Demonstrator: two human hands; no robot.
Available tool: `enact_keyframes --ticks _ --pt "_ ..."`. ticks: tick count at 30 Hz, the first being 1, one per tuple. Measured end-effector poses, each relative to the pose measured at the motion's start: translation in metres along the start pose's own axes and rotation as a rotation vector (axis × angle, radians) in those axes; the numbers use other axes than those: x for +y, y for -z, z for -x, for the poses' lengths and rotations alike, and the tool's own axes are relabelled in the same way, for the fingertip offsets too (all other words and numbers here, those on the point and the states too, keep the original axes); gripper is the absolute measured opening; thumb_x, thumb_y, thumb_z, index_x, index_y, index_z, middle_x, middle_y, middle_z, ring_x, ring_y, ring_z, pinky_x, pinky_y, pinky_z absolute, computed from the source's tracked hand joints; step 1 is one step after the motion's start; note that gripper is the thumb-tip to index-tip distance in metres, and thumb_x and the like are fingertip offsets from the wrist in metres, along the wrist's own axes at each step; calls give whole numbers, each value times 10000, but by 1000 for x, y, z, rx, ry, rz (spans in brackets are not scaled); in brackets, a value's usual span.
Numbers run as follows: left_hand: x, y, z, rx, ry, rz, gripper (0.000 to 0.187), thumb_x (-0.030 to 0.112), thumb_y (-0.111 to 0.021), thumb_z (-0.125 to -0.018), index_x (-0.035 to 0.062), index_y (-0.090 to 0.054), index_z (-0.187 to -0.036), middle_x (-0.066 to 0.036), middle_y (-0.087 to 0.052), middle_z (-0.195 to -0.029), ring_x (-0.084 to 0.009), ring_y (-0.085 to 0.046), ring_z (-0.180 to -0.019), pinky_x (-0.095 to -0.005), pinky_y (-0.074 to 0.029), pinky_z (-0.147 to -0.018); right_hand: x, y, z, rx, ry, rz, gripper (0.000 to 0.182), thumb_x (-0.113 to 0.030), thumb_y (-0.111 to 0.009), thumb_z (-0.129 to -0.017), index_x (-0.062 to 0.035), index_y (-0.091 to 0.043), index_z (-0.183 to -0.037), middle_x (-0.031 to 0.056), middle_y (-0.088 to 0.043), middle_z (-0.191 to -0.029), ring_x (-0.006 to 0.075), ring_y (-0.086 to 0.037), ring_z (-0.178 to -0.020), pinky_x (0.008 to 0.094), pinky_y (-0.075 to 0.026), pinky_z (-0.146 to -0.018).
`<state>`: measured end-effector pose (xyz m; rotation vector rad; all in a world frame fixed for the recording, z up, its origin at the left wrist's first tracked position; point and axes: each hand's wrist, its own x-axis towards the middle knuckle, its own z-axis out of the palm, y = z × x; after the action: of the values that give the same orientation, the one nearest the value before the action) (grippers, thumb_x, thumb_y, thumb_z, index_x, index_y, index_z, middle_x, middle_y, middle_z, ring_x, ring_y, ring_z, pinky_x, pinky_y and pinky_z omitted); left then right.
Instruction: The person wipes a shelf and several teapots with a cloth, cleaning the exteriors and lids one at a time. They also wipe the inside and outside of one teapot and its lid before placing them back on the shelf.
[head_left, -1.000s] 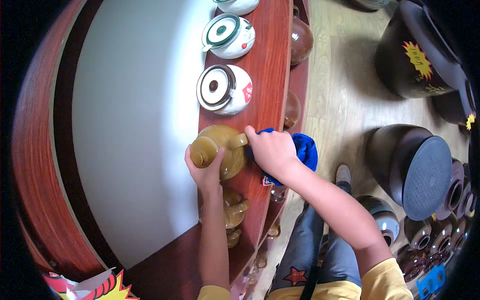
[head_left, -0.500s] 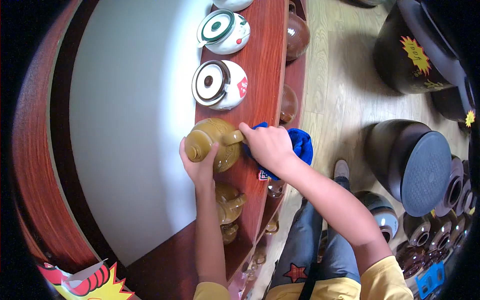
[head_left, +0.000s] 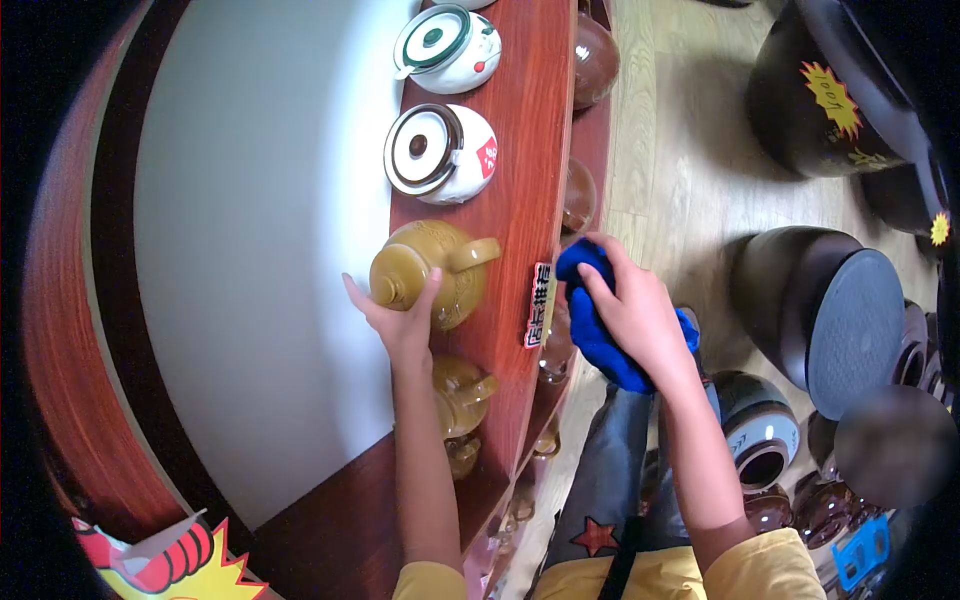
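Note:
An ochre glazed ceramic jug (head_left: 425, 255) with a loop handle sits on the reddish wooden shelf. At its narrow neck is my left hand (head_left: 405, 325), with thumb and forefinger spread to either side. The thumb lies over the jug's body, while the forefinger stands off its left side; any fingers underneath are hidden. Off the shelf's front edge, my right hand (head_left: 635, 305) is closed around a bunched blue cloth (head_left: 605, 345), apart from the jug. A second ochre jug (head_left: 460, 395) is near my left forearm.
White lidded jars (head_left: 470, 155) line the shelf (head_left: 525, 130) beyond the jug. A small lettered sign (head_left: 538, 305) is on its front edge. Brown jars (head_left: 595, 65) show on a lower level. Large dark crocks (head_left: 780, 300) stand on the wooden floor (head_left: 665, 130) at right.
My right hand has drawn the blue cloth away from the jug's handle, past the shelf edge, uncovering the sign. My left hand's fingers have spread wider at the neck.

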<state>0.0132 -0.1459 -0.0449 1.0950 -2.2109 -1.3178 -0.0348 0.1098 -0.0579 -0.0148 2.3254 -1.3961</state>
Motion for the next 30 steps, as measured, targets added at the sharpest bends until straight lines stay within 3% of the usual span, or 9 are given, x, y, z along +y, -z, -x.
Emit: enact_keyframes --ticks 2,4,5,7,8,10,21,23,30 --pt "10 4 10 4 -11 -10 1036 135 -808 -674 33 -117 -1439 -226 -324 -1353 -273 -322 -1287 -430 -304 -1049 6 4 11 -3 -34 -41 347 -293 -505 -903 -102 -504 -1193 264 -627 -913 429 -596 -888 487 -470 -795" --pt "41 8 34 262 154 62 845 192 -716 -783 30 -180 -1415 -215 -325 -1360 -286 -317 -1289 -462 -295 -1047 17 1 23 14 -43 -88 337 -292 -504 -905 -98 -518 -1181 263 -625 -927 427 -592 -907 478 -468 -806" --pt "41 14 43 262 144 65 845 192 -716 -783 30 -180 -1415 -215 -325 -1360 -286 -317 -1289 -462 -295 -1047 22 0 30 22 -50 -135 327 -291 -503 -908 -94 -532 -1168 263 -624 -942 424 -588 -925 469 -466 -817" --pt "38 31 61 364 122 331 598 218 -586 -880 18 -274 -1349 -176 -377 -1322 -286 -348 -1265 -456 -306 -1036 30 -2 44 29 -59 -159 325 -295 -502 -909 -95 -541 -1162 262 -623 -952 424 -586 -934 465 -465 -824" --pt "36 36 68 361 111 327 598 218 -586 -880 18 -274 -1349 -176 -377 -1322 -286 -348 -1265 -456 -306 -1036 32 -3 52 33 -82 -178 323 -298 -501 -910 -96 -550 -1157 261 -622 -963 424 -583 -943 462 -463 -830" --pt "30 44 76 297 123 319 412 211 -494 -922 10 -355 -1253 -140 -425 -1267 -264 -392 -1226 -433 -341 -1012 35 0 67 -2 -147 -165 324 -296 -498 -911 -102 -549 -1165 257 -620 -979 425 -579 -953 464 -459 -838" --pt "60 55 114 376 8 365 334 123 -529 -893 12 -396 -1179 -130 -466 -1197 -238 -519 -1073 -394 -425 -907 96 12 117 -93 -266 -59 320 -306 -494 -915 -88 -563 -1138 255 -623 -979 416 -579 -966 444 -456 -847" --pt "59 56 130 481 33 325 289 106 -531 -890 20 -409 -1137 -109 -498 -1105 -207 -538 -971 -349 -438 -820 101 20 125 -114 -284 -39 324 -310 -497 -913 -87 -563 -1139 255 -623 -980 415 -579 -967 442 -457 -848" --pt "34 55 179 425 25 351 187 68 -524 -887 26 -442 -1050 -77 -508 -962 -164 -521 -819 -276 -419 -727 103 30 146 -164 -268 98 352 -340 -511 -901 -83 -572 -1135 251 -629 -962 414 -589 -947 446 -461 -838"
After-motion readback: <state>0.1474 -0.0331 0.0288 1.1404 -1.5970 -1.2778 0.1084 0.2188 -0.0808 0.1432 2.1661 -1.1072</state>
